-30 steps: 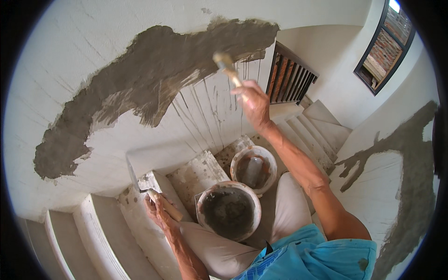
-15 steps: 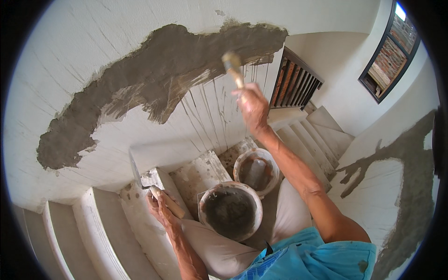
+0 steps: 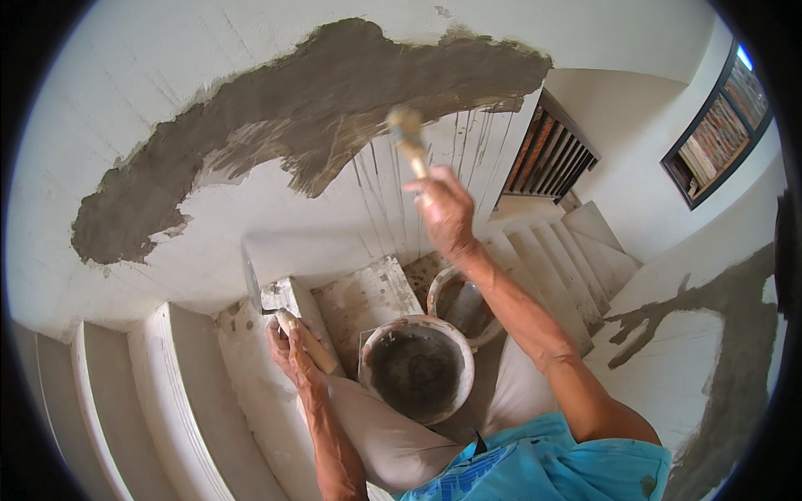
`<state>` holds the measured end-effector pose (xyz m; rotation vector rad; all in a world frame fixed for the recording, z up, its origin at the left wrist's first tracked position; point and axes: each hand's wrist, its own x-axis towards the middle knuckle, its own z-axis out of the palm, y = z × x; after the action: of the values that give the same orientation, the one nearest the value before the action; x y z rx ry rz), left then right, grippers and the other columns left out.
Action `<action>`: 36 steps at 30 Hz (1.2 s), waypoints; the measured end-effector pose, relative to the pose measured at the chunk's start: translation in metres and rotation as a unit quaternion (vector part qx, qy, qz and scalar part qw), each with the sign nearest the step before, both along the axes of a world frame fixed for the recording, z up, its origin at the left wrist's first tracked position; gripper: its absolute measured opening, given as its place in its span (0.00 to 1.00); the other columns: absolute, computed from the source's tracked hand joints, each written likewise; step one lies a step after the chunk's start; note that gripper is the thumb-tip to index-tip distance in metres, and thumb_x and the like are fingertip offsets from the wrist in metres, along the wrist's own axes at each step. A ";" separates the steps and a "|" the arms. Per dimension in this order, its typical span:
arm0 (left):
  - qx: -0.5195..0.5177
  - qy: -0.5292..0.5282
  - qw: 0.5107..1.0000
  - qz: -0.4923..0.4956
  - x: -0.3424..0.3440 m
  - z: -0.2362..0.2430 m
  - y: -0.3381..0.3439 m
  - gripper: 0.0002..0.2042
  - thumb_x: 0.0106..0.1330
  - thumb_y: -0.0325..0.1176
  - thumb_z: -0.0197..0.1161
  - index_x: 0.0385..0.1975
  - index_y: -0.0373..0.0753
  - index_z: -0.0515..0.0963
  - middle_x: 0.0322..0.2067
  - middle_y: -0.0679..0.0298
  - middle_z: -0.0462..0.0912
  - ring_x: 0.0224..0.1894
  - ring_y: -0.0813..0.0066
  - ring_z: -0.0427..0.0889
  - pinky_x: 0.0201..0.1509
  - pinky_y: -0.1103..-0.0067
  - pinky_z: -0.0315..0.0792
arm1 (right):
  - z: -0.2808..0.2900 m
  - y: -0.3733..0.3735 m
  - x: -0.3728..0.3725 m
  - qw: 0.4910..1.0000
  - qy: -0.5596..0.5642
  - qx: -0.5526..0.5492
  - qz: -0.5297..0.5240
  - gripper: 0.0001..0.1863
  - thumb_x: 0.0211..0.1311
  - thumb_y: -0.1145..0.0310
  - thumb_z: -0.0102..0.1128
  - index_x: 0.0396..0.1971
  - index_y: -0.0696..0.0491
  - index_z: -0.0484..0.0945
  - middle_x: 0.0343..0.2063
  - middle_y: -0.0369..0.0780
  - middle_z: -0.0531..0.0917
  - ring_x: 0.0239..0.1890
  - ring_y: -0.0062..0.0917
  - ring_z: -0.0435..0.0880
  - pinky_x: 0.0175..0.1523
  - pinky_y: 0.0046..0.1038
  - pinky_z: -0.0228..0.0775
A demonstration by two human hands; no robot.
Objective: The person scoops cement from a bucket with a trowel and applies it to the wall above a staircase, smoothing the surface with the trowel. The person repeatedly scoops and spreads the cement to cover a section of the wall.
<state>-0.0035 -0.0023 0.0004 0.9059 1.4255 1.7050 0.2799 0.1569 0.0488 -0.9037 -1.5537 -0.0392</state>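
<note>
Right hand (image 3: 447,213) clenched around a brush (image 3: 408,138), its handle pointing up-left toward the grey plaster patch (image 3: 334,100), upper centre; left hand (image 3: 288,351) grips a trowel (image 3: 305,342).

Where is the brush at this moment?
The brush is in the right hand, raised against the wall, just under the grey plaster patch.

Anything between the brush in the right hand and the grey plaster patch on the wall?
Nothing visible. The right hand holds the brush up with its head at the lower edge of the grey plaster patch; only bare white wall with drip streaks lies around it. The buckets sit lower down, out of that path.
</note>
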 end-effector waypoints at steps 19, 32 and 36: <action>-0.005 -0.066 0.997 0.035 0.003 0.010 -0.001 0.18 0.70 0.36 0.63 0.54 0.35 0.70 0.33 0.62 0.78 0.26 0.76 0.79 0.24 0.78 0.77 | 0.006 -0.026 -0.084 0.987 -0.056 0.029 0.149 0.18 0.48 0.83 0.68 0.39 0.48 0.84 0.37 0.37 0.76 0.30 0.26 0.83 0.30 0.29 0.79; -0.007 -0.085 0.996 0.041 0.002 0.016 -0.002 0.21 0.70 0.39 0.65 0.56 0.34 0.70 0.34 0.61 0.79 0.27 0.75 0.79 0.26 0.79 0.77 | -0.024 -0.027 -0.087 0.954 -0.275 0.048 0.108 0.15 0.48 0.75 0.70 0.37 0.46 0.82 0.38 0.41 0.78 0.38 0.31 0.84 0.35 0.29 0.83; 0.004 -0.094 0.994 0.047 0.001 0.012 -0.002 0.22 0.70 0.39 0.65 0.57 0.33 0.69 0.34 0.60 0.79 0.28 0.75 0.79 0.25 0.79 0.76 | -0.006 -0.031 -0.082 0.960 -0.252 0.103 0.071 0.16 0.49 0.75 0.70 0.39 0.46 0.82 0.40 0.42 0.79 0.37 0.30 0.84 0.34 0.28 0.82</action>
<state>-0.0027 -0.0045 0.0124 0.6721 1.3552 1.8141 0.1975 0.1263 0.0430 -0.6398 -2.0396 -0.3456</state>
